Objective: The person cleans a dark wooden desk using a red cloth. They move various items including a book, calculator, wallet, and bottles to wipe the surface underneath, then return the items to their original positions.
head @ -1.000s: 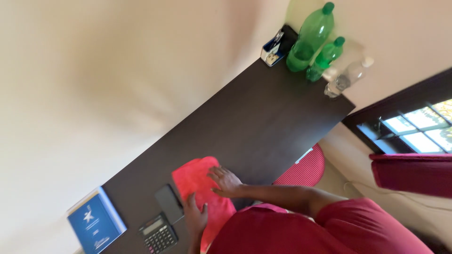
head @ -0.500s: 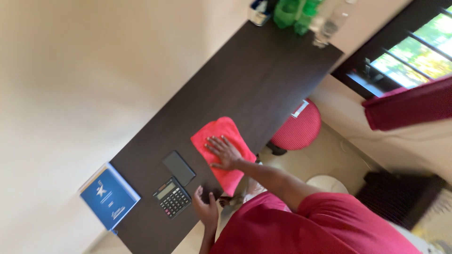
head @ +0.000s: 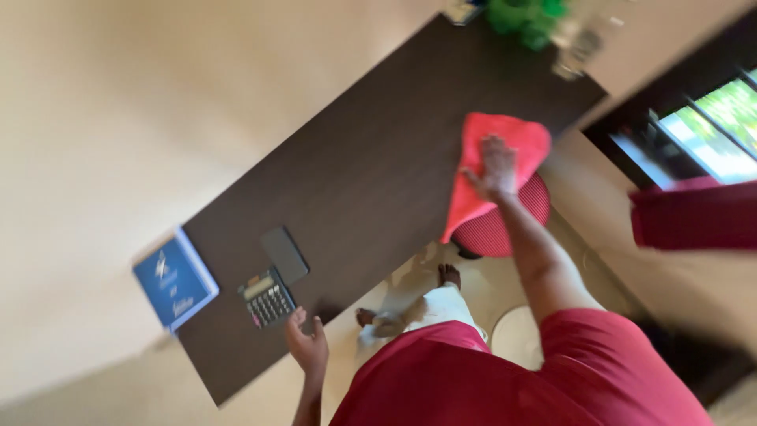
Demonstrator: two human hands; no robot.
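My right hand (head: 495, 167) lies flat, fingers spread, on a red cloth (head: 516, 134) at the right end of a dark brown table (head: 378, 158). Part of the cloth hangs over the table's near edge. My left hand (head: 306, 343) rests on the near edge at the other end with its fingers apart and nothing in it. It is closest to a black calculator (head: 266, 298). The picture is blurred by motion.
A flat black phone-like slab (head: 285, 254) lies beside the calculator, and a blue book (head: 173, 280) sits at the table's left end. Green bottles (head: 524, 14) and a clear bottle (head: 579, 43) stand at the far right corner. A red stool (head: 505, 225) stands under the table by a window (head: 702, 118).
My right hand has slid the red cloth along the table from near the calculator to the right end. My left hand came off the cloth and rests on the table edge.
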